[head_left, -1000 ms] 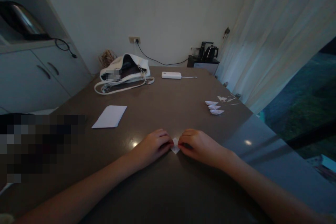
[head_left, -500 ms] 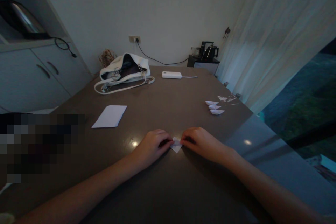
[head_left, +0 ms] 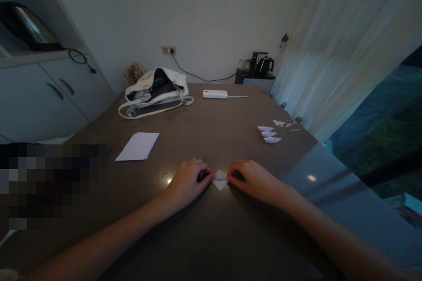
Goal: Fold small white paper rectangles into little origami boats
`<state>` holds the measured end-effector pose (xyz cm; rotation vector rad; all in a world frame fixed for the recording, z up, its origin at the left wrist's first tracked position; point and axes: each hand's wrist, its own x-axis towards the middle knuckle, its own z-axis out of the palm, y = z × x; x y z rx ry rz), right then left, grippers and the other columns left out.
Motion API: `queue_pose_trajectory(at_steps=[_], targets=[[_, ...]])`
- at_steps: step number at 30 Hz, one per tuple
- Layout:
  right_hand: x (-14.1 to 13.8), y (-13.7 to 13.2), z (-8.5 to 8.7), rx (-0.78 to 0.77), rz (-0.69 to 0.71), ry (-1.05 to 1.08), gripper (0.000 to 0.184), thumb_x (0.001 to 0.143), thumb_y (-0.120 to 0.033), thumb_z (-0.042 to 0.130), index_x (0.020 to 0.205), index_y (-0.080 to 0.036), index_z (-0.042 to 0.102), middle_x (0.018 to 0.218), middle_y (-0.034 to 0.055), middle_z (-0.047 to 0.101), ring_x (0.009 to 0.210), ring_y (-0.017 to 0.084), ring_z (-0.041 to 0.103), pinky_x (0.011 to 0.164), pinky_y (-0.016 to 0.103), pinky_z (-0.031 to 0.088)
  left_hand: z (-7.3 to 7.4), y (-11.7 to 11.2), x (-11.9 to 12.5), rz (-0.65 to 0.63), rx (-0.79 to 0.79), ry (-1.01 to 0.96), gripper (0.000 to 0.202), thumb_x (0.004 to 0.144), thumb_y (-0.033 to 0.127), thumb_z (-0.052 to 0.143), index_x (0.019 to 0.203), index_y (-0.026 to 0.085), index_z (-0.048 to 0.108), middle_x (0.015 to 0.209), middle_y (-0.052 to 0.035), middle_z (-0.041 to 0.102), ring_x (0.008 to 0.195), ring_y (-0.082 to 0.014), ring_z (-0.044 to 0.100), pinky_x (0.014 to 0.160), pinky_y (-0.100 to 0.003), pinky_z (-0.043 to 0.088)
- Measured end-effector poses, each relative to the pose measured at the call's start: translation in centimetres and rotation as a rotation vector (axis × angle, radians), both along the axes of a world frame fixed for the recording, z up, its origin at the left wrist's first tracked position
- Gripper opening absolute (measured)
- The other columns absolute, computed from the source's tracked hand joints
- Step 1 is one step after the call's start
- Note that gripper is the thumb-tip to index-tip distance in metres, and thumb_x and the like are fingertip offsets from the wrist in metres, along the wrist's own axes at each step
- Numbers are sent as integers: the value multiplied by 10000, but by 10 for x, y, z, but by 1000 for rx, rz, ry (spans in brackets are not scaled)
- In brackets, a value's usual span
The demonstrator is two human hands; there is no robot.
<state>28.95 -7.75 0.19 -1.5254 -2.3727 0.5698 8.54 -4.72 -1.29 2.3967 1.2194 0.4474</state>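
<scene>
A small folded white paper, diamond-shaped with a crease across its middle, is between my two hands just above or on the table. My left hand pinches its left corner between thumb and fingers. At the opposite corner, my right hand grips the paper the same way. Farther off to the right, three folded paper boats stand in a short row. A stack of white paper sheets lies beyond my left hand.
The brown table also bears an open white handbag, a white power bank with a short cable, and white paper scraps near the right edge. A curtain hangs along the right side.
My left hand has shifted slightly left, and more of the paper now shows between the hands, spread into a flatter diamond. My right hand has hardly moved.
</scene>
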Motion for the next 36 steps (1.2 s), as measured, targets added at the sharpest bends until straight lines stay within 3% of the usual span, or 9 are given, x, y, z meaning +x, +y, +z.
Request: queue_pose_trajectory(at_steps=[11,21,36], targets=[[0,2,-3,30,-9,52,120,815,-203,552,773,-158,655,715,25,645,639,121,561,600,218,369,0,1,-1,15,-39,-14,162,826,298,577,795,175,678,749,-24,607,734,-175,544,637,-269,365],[-4,7,-2,-82,-161,-6,122,751,-236,578,716,-172,675,657,14,651,583,117,554,536,222,338,9,-3,7,112,-84,27,158,783,291,593,743,166,681,709,-32,643,684,-185,576,618,-284,379],[-10,9,4,-132,-232,-83,117,723,-266,601,719,-194,693,690,9,662,589,119,552,505,227,304,8,-1,6,128,-21,88,175,785,330,610,746,175,681,730,-42,658,742,-215,588,688,-340,393]])
